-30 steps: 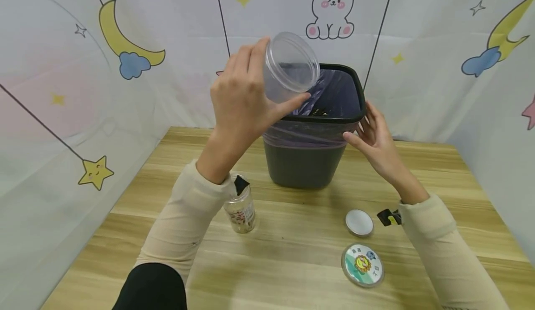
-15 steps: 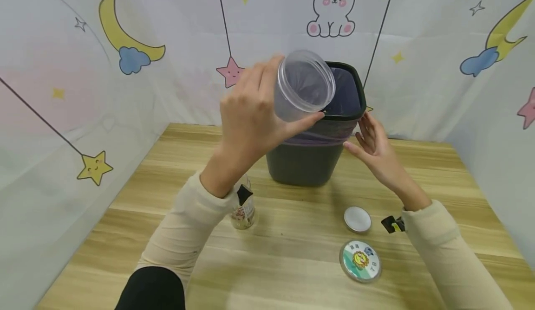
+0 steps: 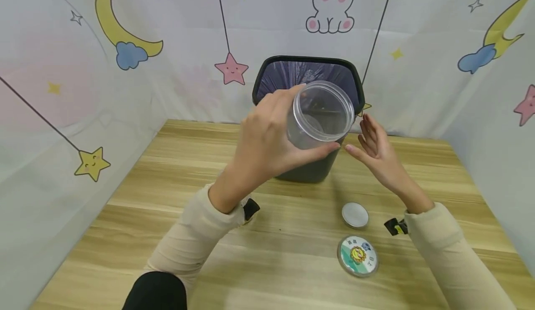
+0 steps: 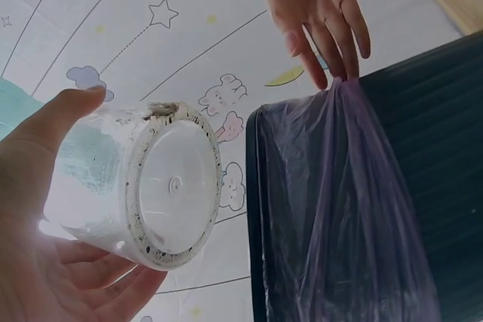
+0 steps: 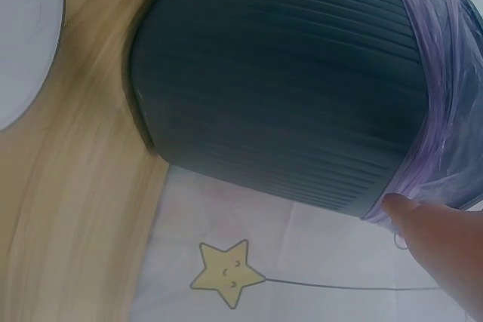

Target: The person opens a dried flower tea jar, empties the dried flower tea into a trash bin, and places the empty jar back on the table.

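My left hand (image 3: 267, 138) holds a clear plastic jar (image 3: 323, 113) by its side, thumb below and fingers above, with its uncovered mouth tilted toward me. The left wrist view shows the jar's base (image 4: 177, 186), with dark specks and brownish residue round its edge. Behind the jar stands a dark trash bin (image 3: 309, 59), lined with a thin purple bag (image 4: 339, 209) folded over its rim. Beside the bin's right side, my right hand (image 3: 378, 154) has its fingers loosely extended; whether the fingertips touch the bag I cannot tell.
On the wooden table (image 3: 292, 263) lie a plain white round lid (image 3: 355, 215) and, nearer me, a round lid with a cartoon flower label (image 3: 357, 255). A fabric curtain (image 3: 188, 17) with printed moons and stars encloses the back and sides.
My left hand has brought the jar down and right, from over the bin to its near side, its mouth turning toward me. A second jar on the table is now hidden behind the left sleeve.
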Motion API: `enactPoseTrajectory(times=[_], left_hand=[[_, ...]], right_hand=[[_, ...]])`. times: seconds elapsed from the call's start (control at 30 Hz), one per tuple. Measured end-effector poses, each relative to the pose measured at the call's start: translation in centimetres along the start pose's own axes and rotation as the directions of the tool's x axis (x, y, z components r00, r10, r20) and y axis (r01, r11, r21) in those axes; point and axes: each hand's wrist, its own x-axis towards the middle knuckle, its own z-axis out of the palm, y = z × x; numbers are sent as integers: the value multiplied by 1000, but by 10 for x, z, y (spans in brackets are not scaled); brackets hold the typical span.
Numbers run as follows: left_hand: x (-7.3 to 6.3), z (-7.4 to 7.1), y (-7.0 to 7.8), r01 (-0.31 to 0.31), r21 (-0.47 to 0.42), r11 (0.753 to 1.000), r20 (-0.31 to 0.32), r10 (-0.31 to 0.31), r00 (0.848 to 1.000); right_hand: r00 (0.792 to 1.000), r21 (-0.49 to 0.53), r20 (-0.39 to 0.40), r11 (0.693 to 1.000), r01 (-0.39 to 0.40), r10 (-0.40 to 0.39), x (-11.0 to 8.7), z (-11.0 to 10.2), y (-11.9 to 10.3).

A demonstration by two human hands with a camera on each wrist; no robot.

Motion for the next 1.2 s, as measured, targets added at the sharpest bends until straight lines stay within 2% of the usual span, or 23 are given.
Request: enactPoseTrajectory(times=[0.17, 0.3, 0.6, 0.77, 0.9, 1.2], left_hand=[[-10, 4, 2, 4, -32, 999, 32, -3, 999], [-19, 7, 4, 43, -56, 997, 76, -39, 996], [-49, 27, 6, 114, -99, 989, 201, -93, 975], [-67, 40, 5, 164, -105, 981, 287, -128, 949], [-82, 49, 2, 212, -119, 970, 354, -158, 922], [-111, 65, -8, 335, -150, 930, 452, -237, 860]], right_hand=[[1000, -3, 1, 1000, -2, 2, -4, 0, 2], [1000, -17, -8, 1000, -12, 12, -8, 0, 4], [1000, -38, 1, 999, -4, 4, -17, -4, 11], [1000, -54, 3, 999, -9, 9, -23, -7, 14], [1000, -70, -2, 997, -14, 14, -27, -8, 16], [999, -123, 38, 992, -19, 24, -36, -9, 22]])
